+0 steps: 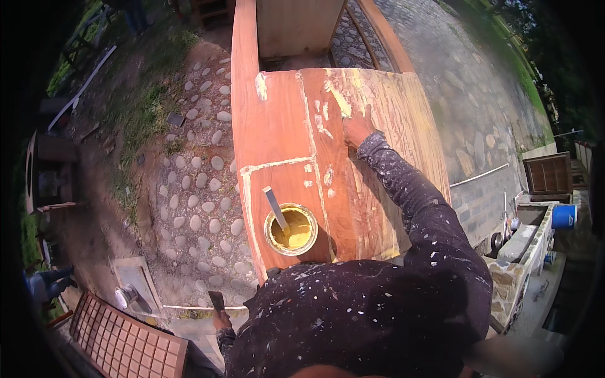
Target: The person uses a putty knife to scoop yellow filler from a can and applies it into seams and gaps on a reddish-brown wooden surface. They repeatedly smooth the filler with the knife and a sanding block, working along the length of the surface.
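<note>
A reddish wooden panel [274,120] lies in front of me, patched with pale yellow filler in lines and dabs. On its far right part rests my right hand [359,129], fingers partly stretched out, one beside a thick yellow filler smear [339,99]. I see no tool in this hand. Low at my left side, my left hand [222,321] grips a putty knife [216,300], blade up. A round tin [267,238] of yellow filler stands on the panel's near left part, with a flat metal spatula [272,200] leaning in it.
Cobblestones [214,189] set in earth run along the panel's left side. A brown gridded wooden panel [126,334] lies at the lower left. At the right are a stone-faced counter [507,286] and a blue drum [564,217]. Another person's legs [50,277] show at the far left.
</note>
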Demonstrator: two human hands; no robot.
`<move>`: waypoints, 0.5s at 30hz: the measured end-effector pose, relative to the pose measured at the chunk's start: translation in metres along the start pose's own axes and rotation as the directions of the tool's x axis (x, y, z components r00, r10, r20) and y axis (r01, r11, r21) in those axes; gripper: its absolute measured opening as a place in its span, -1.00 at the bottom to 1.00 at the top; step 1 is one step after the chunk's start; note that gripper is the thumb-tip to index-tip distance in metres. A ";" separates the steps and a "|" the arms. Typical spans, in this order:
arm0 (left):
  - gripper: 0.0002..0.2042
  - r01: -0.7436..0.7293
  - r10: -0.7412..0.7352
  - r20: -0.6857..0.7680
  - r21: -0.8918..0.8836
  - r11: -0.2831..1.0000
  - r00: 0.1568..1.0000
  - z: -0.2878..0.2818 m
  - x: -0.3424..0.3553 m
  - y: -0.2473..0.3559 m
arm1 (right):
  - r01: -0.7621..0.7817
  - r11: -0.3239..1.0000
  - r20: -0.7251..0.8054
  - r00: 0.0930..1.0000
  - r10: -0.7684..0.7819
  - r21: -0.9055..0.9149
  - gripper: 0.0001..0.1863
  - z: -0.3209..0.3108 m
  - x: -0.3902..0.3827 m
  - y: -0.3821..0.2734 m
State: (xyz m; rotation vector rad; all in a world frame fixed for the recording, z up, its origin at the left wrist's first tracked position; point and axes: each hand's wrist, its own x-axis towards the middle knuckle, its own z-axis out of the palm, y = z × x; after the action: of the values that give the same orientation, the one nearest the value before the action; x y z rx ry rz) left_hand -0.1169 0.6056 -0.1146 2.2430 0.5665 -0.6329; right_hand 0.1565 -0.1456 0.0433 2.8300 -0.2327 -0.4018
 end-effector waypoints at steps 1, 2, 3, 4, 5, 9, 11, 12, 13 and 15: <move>-0.78 -0.049 0.049 -0.002 0.001 0.999 0.999 -0.002 0.006 -0.001 | 0.006 0.999 0.014 1.000 -0.006 0.035 -0.74 -0.001 -0.012 0.002; -0.78 -0.095 0.095 -0.003 0.002 0.995 0.995 -0.002 0.012 -0.003 | 0.009 0.998 0.070 0.997 -0.014 0.070 -0.73 -0.002 -0.020 0.008; -0.77 0.007 -0.007 0.001 0.066 0.998 1.000 -0.005 0.016 -0.005 | -0.026 0.993 0.067 0.998 0.018 0.116 -0.73 -0.004 -0.019 0.017; -0.77 -0.040 0.041 -0.007 0.038 0.998 0.999 -0.006 0.019 -0.007 | -0.058 0.984 0.095 0.995 0.042 0.170 -0.72 -0.007 -0.009 0.029; -0.76 -0.029 0.029 -0.026 0.032 0.999 0.999 -0.009 0.021 -0.008 | -0.084 0.969 0.097 0.993 0.062 0.233 -0.71 -0.009 0.003 0.041; -0.74 -0.005 0.007 -0.053 0.040 0.999 0.999 -0.020 0.016 -0.005 | 0.020 0.921 -0.161 0.986 0.047 0.390 -0.61 -0.013 0.087 0.077; -0.75 0.103 -0.100 -0.057 0.051 0.993 0.993 -0.025 0.006 0.001 | -0.122 0.946 0.074 0.992 0.105 0.300 -0.66 -0.024 0.139 0.079; -0.75 0.022 -0.020 -0.064 0.028 0.999 0.998 -0.027 0.001 0.005 | -0.097 0.904 -0.059 0.989 0.134 0.415 -0.67 -0.024 0.152 0.075; -0.76 0.008 -0.007 -0.064 0.013 1.000 0.998 -0.029 -0.008 0.007 | -0.095 0.897 -0.016 0.993 0.113 0.432 -0.67 -0.027 0.166 0.073; -0.78 0.023 -0.025 -0.041 -0.032 0.999 0.999 -0.029 -0.020 0.011 | -0.137 0.897 0.079 0.990 0.114 0.420 -0.66 -0.031 0.179 0.065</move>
State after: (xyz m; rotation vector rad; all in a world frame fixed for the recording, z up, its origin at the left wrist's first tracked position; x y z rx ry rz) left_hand -0.1186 0.6158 -0.0795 2.2275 0.6207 -0.5870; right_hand 0.3280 -0.2348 0.0458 3.2057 -0.5769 -0.4436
